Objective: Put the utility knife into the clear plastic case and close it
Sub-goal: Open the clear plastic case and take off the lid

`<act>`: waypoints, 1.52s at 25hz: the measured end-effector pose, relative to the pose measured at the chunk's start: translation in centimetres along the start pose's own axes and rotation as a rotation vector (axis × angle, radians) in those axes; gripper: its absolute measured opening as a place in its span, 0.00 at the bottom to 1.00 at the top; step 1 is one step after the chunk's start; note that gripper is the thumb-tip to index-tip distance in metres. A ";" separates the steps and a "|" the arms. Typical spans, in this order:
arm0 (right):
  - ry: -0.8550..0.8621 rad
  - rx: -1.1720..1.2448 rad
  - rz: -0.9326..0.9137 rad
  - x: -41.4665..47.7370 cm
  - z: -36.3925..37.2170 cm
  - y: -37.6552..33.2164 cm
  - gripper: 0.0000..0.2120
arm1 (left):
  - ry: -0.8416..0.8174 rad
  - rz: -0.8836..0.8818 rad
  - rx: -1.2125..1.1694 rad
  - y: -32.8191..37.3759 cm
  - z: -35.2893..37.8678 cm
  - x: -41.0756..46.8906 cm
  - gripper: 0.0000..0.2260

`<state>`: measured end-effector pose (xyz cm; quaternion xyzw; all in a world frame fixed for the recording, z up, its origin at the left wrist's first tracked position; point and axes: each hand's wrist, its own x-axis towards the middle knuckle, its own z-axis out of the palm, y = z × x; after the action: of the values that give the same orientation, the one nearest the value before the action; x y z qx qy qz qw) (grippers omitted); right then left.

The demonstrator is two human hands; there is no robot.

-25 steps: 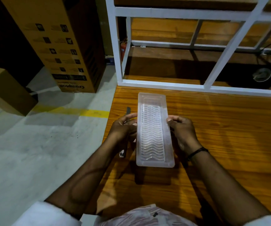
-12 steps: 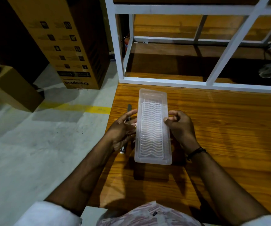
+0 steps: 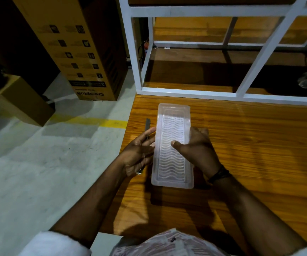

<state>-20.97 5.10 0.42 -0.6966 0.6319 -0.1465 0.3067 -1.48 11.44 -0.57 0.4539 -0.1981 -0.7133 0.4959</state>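
The clear plastic case (image 3: pixel 171 163), long with a wavy ribbed face, is held just above the wooden table (image 3: pixel 250 145). My right hand (image 3: pixel 199 150) grips its right side with the thumb pressed on top. My left hand (image 3: pixel 138 154) holds the left edge with the fingers stretched along it. The dark utility knife (image 3: pixel 147 123) lies on the table to the left of the case. My left hand hides most of it, and only its far tip and near end show. I cannot tell whether the case is latched.
The table's left edge runs close to the knife, with concrete floor and a yellow line (image 3: pixel 112 123) beyond it. A white metal frame (image 3: pixel 260 50) stands along the table's far side. A tall cardboard box (image 3: pixel 82 52) and a smaller box (image 3: pixel 25 100) stand on the floor at left.
My right thumb has slid from the case's right edge onto its top face. My left fingers have stretched out along the left edge. The knife has not moved.
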 end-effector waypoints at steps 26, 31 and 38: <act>-0.069 -0.640 -0.494 -8.8 1.6 -3.8 0.32 | 0.435 0.091 0.324 -3.2 3.1 -5.1 0.19; -0.058 -0.482 -0.560 -8.4 0.1 -3.8 0.33 | 0.481 0.131 0.410 -3.6 3.5 -4.8 0.16; -0.149 -0.198 -0.493 -8.5 -3.9 -3.6 0.45 | 0.442 0.182 0.584 -3.0 4.1 -4.0 0.11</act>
<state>-21.78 12.47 7.18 -0.8649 0.4301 -0.1026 0.2377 -6.16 15.53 1.16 0.6995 -0.3210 -0.4647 0.4378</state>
